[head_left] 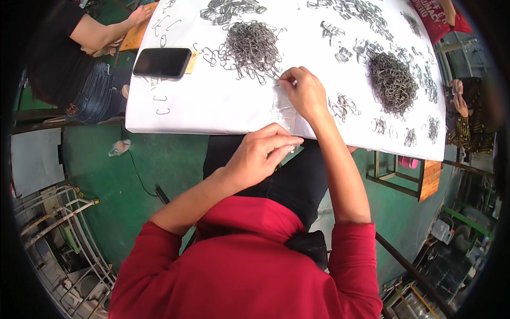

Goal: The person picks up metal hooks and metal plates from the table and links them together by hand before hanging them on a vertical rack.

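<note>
A heap of dark metal hooks [254, 48] lies on the white-covered table [212, 109] in front of me. My right hand [307, 94] reaches to the heap's near right edge, thumb and forefinger pinched on a metal hook [275, 78] there. Closer to my body, just off the table's front edge, my left hand [259, 153] is closed in a pinch. Something small and pale, partly see-through, shows at its fingertips; its kind cannot be made out. A strip of clear plastic [283, 106] lies flat on the table between the two hands.
Left of the heap lies a black phone [162, 63] on a yellow card. A second hook heap [393, 84] and several small clusters cover the right side. Other people sit at the left [58, 58], far right and right edge. A wooden stool [429, 178] stands below the right corner.
</note>
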Demonstrator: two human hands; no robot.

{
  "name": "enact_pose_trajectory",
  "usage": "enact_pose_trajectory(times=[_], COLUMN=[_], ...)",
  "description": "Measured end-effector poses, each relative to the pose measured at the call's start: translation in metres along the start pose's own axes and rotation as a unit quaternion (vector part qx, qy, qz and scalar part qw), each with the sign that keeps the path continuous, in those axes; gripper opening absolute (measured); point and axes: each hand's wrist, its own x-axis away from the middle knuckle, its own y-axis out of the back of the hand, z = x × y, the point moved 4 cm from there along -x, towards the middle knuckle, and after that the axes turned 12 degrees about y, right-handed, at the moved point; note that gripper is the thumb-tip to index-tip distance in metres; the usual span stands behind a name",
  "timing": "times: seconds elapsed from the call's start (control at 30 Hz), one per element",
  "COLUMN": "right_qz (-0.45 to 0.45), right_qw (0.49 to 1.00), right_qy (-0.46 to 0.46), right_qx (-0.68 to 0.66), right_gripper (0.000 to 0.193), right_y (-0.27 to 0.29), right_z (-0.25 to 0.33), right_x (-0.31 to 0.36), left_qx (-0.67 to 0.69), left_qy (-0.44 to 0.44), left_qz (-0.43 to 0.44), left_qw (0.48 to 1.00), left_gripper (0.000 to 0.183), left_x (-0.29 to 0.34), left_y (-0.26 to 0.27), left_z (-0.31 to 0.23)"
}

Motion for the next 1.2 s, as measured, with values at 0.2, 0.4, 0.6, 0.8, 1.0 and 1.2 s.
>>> enact_pose_trajectory(times=[0.2, 0.4, 0.6, 0.8, 1.0, 1.2], right_qz=[0.154, -0.022, -0.071, -0.095, -0.110, -0.132], right_qw=[0.969, 0.994, 0.933, 0.884, 0.867, 0.877], right_qy=[-0.052, 0.051, -0.170, -0.243, -0.183, -0.177], right_qx=[0.185, 0.095, -0.309, -0.387, -0.451, -0.426], right_gripper=[0.017, 0.009, 0.010, 0.007, 0.005, 0.007], right_y=[-0.032, -0.006, 0.016, 0.068, 0.066, 0.057], right_z=[-0.001, 0.012, -0.009, 0.039, 0.063, 0.056], right_x=[-0.030, -0.016, 0.019, 0.078, 0.127, 0.126], left_qx=[0.009, 0.090, 0.104, 0.099, 0.148, 0.136], left_qy=[-0.013, 0.046, 0.055, 0.051, 0.061, 0.035], left_qz=[-0.009, 0.013, 0.015, 0.010, -0.011, -0.014], left_qw=[1.000, 0.995, 0.993, 0.994, 0.987, 0.990], left_gripper=[0.023, 0.020, 0.021, 0.024, 0.026, 0.031], left_x=[0.008, 0.010, 0.011, 0.014, 0.011, 0.005], left_y=[0.000, 0.002, 0.002, 0.002, -0.003, -0.006], left_z=[0.006, 0.008, 0.004, 0.001, -0.005, -0.008])
